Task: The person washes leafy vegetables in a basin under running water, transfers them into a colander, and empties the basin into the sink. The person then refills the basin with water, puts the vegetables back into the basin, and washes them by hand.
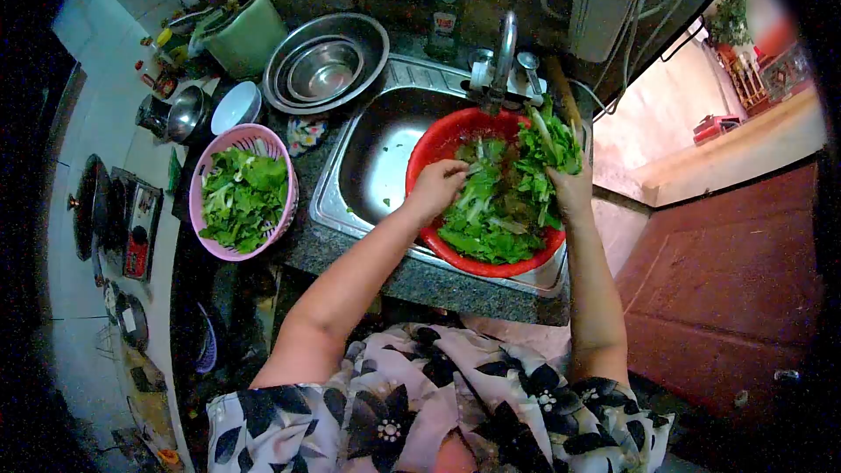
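A red basin (423,239) with water and leafy greens (495,228) stands over the right side of the steel sink (372,171), under the faucet (504,52). At the basin's right rim my right hand (571,186) is closed round a bunch of greens (550,144), raised above the others. My left hand (441,186) is over the basin's left part, fingers pressed together beside pale stems; what they pinch is too small to make out. Left of the sink, a pink basket (292,197) holds more leafy greens (243,197).
Nested steel bowls (326,70) stand behind the sink's left side, near a white bowl (235,109) and a green container (241,39). A bottle (444,22) is behind the sink. Far left is a stove (140,232); a brown door (718,298) is at right.
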Demonstrator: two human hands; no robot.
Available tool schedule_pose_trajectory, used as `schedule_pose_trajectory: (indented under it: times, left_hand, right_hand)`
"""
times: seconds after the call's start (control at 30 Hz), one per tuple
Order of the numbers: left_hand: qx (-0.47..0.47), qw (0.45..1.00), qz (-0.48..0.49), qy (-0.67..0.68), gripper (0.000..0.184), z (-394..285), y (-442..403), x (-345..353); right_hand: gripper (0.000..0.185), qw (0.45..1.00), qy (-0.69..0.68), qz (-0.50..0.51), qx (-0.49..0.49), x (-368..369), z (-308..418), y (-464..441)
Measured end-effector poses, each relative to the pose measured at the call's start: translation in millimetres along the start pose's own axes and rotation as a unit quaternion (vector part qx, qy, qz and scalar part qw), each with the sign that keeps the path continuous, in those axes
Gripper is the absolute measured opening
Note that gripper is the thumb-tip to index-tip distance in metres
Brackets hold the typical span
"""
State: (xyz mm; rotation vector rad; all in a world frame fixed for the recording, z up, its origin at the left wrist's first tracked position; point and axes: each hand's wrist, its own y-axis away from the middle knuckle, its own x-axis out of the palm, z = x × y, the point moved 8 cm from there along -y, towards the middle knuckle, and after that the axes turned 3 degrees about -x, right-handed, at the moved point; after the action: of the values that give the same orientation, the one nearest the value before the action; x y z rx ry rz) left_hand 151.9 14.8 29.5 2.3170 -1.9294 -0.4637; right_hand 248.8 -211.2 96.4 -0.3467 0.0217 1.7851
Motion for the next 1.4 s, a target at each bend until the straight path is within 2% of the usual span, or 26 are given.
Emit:
schedule_pose_trajectory:
  times: [0.03,0.07,0.17,0.2,0.3,0.37,0.43,0.5,0.53,0.57,0.6,0.63,0.67,0.7,0.77,0.83,0.9,0.97,1.0,1.03,1.1,1.13,1.17,1.23,1.33,1.4]
  left_hand:
    - [0.017,1.000,0.001,-0.016,0.026,-2,2,-1]
    - [0.117,0.987,-0.029,-0.105,0.027,-17,8,-4]
    - [0.065,0.995,-0.008,-0.073,0.025,-16,14,-5]
    - [0.066,0.996,-0.019,-0.060,0.024,-18,18,-8]
    - [0.092,0.994,-0.010,-0.052,0.023,-26,28,-18]
    - [0.071,0.997,0.012,-0.037,0.024,-31,38,-28]
    - [0.030,1.000,-0.008,-0.005,0.023,-25,43,-43]
    - [0.028,0.999,-0.019,0.021,0.023,-39,68,-64]
    - [0.019,0.997,-0.001,0.072,0.022,-30,72,-72]
    - [0.011,0.992,0.020,0.124,0.022,-22,77,-78]
    - [0.026,0.998,-0.017,0.050,0.020,-35,95,-98]
    - [0.087,0.993,-0.043,0.072,0.020,-35,104,-115]
    - [0.123,0.987,-0.102,0.037,0.020,-47,124,-139]
    - [0.159,0.974,-0.158,0.000,0.021,-60,148,-166]
    - [0.264,0.918,-0.294,-0.037,0.019,-80,195,-224]
    - [0.336,0.830,-0.420,-0.150,0.016,-95,240,-274]
    - [0.301,0.786,-0.510,-0.179,0.019,-76,269,-322]
    - [0.227,0.756,-0.576,-0.212,0.024,-35,278,-367]
    - [0.199,0.756,-0.584,-0.218,0.032,-28,281,-374]
    - [0.155,0.772,-0.591,-0.174,0.035,-4,278,-390]
    - [0.064,0.797,-0.595,-0.088,0.040,66,259,-410]
    - [0.106,0.817,-0.566,0.030,0.045,95,247,-414]
    - [0.079,0.832,-0.548,0.031,0.044,95,245,-412]
    - [0.071,0.831,-0.551,-0.029,0.044,95,247,-415]
    - [0.086,0.836,-0.542,-0.017,0.043,99,244,-418]
    - [0.075,0.836,-0.544,-0.005,0.041,92,246,-417]
  right_hand:
    - [0.052,1.000,0.004,-0.011,0.005,-3,3,1]
    - [0.051,1.000,0.009,-0.023,0.011,-5,5,1]
    - [0.054,0.998,0.062,-0.022,0.013,-5,-19,1]
    - [0.058,0.996,0.030,0.025,0.075,8,-19,7]
    - [0.054,0.992,0.106,0.063,0.005,31,-18,25]
    - [0.056,0.993,0.091,0.053,0.057,38,-23,36]
    - [0.064,0.990,0.104,0.077,0.055,47,-16,34]
    - [0.065,0.983,0.143,0.115,-0.025,69,19,29]
    - [0.063,0.992,0.055,0.113,-0.012,78,27,30]
    - [0.059,0.984,0.090,0.135,-0.070,91,46,26]
    - [0.057,0.987,0.029,0.144,-0.062,110,77,28]
    - [0.054,0.986,-0.031,0.153,-0.052,128,109,28]
    - [0.050,0.979,0.059,0.180,-0.071,141,124,22]
    - [0.046,0.976,0.020,0.192,-0.102,161,151,20]
    - [0.047,0.965,-0.023,0.233,-0.121,206,209,25]
    - [0.050,0.950,-0.117,0.254,-0.137,254,248,31]
    - [0.050,0.926,-0.173,0.322,-0.095,309,287,57]
    - [0.052,0.921,-0.031,0.301,-0.243,371,269,59]
    - [0.056,0.895,0.114,0.303,-0.307,399,271,80]
    - [0.059,0.846,0.256,0.296,-0.362,431,267,104]
    - [0.052,0.765,0.379,0.342,-0.392,494,194,123]
    - [0.049,0.762,0.382,0.300,-0.429,499,186,134]
    - [0.053,0.765,0.376,0.298,-0.430,499,192,137]
    - [0.060,0.737,0.409,0.349,-0.410,505,198,137]
    - [0.082,0.690,0.476,0.397,-0.373,490,217,135]
    - [0.085,0.674,0.455,0.408,-0.415,479,242,133]
